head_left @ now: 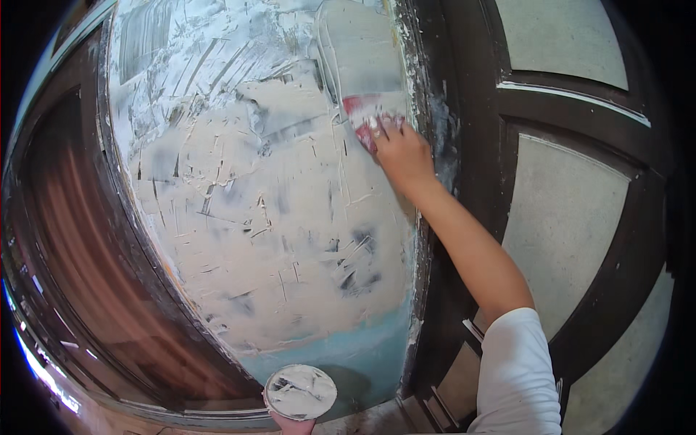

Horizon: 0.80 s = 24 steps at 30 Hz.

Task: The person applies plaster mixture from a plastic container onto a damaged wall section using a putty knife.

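Observation:
My right hand (399, 156) grips a red putty scraper (357, 110) smeared with pale filler, its blade against the upper right of a wall panel (268, 203), near the panel's right edge. Uneven cream and white filler with dark scratches and patches covers most of this panel, with turquoise paint showing along its bottom. My left hand (290, 424) holds a round container (301, 390) of pale filler from underneath, low in front of the panel; most of that hand is hidden below it.
At the left is a dark wood-framed glass window or door (65, 217) with reddish reflections. On the right stands dark brown panelled joinery (478, 109) with pale insets. A narrow strip of floor or ledge (362, 419) shows along the bottom.

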{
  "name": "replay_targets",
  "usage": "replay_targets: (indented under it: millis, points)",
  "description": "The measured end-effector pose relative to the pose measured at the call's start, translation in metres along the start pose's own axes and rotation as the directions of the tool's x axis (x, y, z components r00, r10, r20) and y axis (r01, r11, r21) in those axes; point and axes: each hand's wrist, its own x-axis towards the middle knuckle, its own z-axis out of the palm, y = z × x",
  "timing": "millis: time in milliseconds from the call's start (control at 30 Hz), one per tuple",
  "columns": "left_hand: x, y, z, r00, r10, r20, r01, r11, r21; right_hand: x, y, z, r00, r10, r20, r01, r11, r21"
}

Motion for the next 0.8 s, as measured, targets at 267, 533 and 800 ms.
replay_targets:
  millis: [267,533,800]
  points:
    - [-0.010,0.009,-0.010,0.814,-0.556,0.168,0.385,0.300,-0.873,-0.147,-0.050,-0.023,0.990,0.106,0.089,-0.119,0.980,0.158]
    - [-0.022,0.043,-0.025,0.765,-0.604,0.223,0.376,0.137,-0.916,-0.247,-0.106,-0.115,0.923,0.318,0.218,-0.372,0.882,0.290]
    - [0.014,0.070,0.005,0.807,-0.529,0.263,0.370,0.106,-0.923,-0.243,-0.167,-0.177,0.387,0.396,0.833,-0.609,-0.568,0.553]
